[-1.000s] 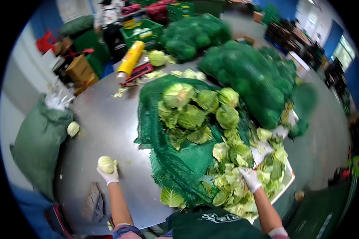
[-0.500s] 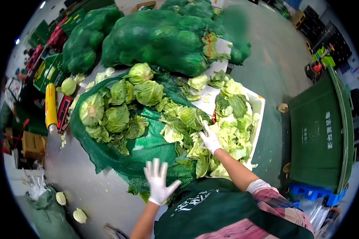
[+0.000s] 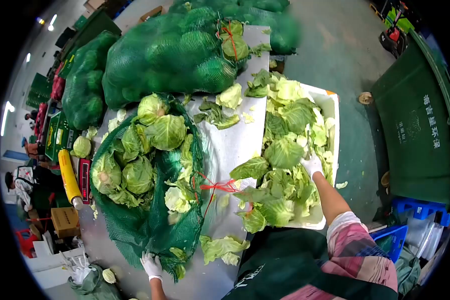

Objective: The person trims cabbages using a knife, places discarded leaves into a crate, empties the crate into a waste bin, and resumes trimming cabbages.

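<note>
My left hand (image 3: 152,265), in a white glove, has its fingers closed on the near edge of a green mesh bag (image 3: 130,235). Several cabbages (image 3: 138,175) with loose outer leaves lie in the bag's open mouth. On the right, my gloved right hand (image 3: 312,164) is closed around a thin, greyish, blade-like tool (image 3: 308,137), partly hidden by the fingers. That hand is over a heap of cabbage leaves (image 3: 285,152) in a white foam box (image 3: 333,117). A red tie string (image 3: 217,186) lies between bag and box.
Filled green mesh sacks (image 3: 170,55) stand along the back of the metal table (image 3: 230,145). A yellow cylinder (image 3: 70,177) and a red-framed device (image 3: 84,181) lie on the left. A green wheeled bin (image 3: 415,120) stands at right. Loose leaves (image 3: 224,248) lie near the front edge.
My left hand has gone from spread above the mesh to its near edge, farther left. The mesh has drawn leftward, baring table and red string. My right hand has moved right over the box.
</note>
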